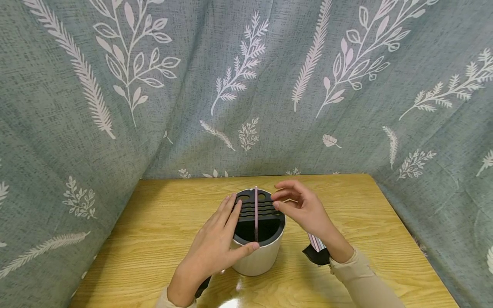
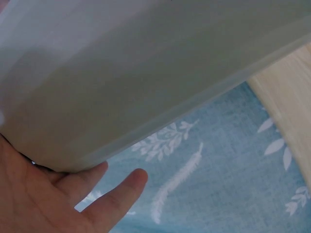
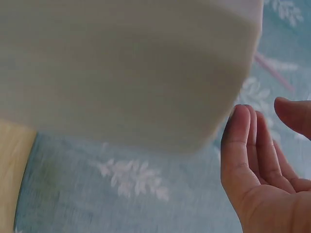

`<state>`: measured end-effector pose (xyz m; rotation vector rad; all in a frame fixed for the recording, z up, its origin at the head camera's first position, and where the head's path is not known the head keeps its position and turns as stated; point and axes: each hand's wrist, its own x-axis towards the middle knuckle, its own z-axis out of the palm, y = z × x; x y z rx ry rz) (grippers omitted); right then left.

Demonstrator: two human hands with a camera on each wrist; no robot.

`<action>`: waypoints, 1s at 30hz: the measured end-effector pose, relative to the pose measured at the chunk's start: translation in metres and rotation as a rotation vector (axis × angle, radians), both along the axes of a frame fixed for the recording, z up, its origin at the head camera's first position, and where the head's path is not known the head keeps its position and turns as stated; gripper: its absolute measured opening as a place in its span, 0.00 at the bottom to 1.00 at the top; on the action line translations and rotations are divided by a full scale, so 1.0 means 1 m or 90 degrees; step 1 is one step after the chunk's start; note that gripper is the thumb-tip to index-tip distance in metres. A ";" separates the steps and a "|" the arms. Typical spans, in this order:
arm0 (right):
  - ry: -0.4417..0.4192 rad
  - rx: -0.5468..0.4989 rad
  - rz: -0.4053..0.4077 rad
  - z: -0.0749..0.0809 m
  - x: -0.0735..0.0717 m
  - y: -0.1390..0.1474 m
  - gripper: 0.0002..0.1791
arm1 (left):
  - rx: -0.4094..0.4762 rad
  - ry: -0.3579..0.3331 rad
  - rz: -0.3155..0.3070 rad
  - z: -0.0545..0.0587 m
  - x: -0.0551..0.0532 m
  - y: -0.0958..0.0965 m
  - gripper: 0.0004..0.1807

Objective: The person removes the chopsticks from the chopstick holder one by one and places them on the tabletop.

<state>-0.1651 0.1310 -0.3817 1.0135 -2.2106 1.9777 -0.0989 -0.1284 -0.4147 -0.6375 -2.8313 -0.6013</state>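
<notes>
A white round holder (image 1: 259, 259) stands on the table, its top fitted with a black insert (image 1: 246, 211) that has round holes, wavy slots and a larger front opening. A thin pink stick (image 1: 256, 205) rises from the front opening, overlapping the insert in the head view. My left hand (image 1: 215, 239) rests along the holder's left side with fingers straight and thumb at the front rim. At the right rim is my right hand (image 1: 302, 209), fingers loosely bent, nothing between them. In the right wrist view its fingertips (image 3: 238, 119) are right by the white wall.
The wooden table (image 1: 154, 239) ends at the back against a grey-green leaf-patterned cloth (image 1: 185, 141), which also hangs at both sides. Black wrist straps show under both wrists, the right one with a striped piece (image 1: 316, 242).
</notes>
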 end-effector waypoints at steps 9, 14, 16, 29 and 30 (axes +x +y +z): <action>-0.010 0.015 0.069 0.000 0.010 -0.026 0.25 | 0.004 0.000 -0.004 -0.001 0.001 0.000 0.57; 0.001 0.020 0.072 -0.003 0.010 -0.030 0.24 | 0.008 0.003 -0.007 -0.001 0.001 0.000 0.57; 0.008 0.023 0.067 -0.004 0.011 -0.031 0.24 | 0.009 0.005 -0.008 -0.001 0.001 -0.001 0.57; 0.029 0.023 0.053 0.002 0.008 -0.032 0.23 | 0.003 0.003 -0.004 0.000 0.002 -0.001 0.57; 0.031 0.018 0.053 0.004 0.008 -0.032 0.23 | 0.002 0.006 -0.003 0.000 0.001 -0.001 0.57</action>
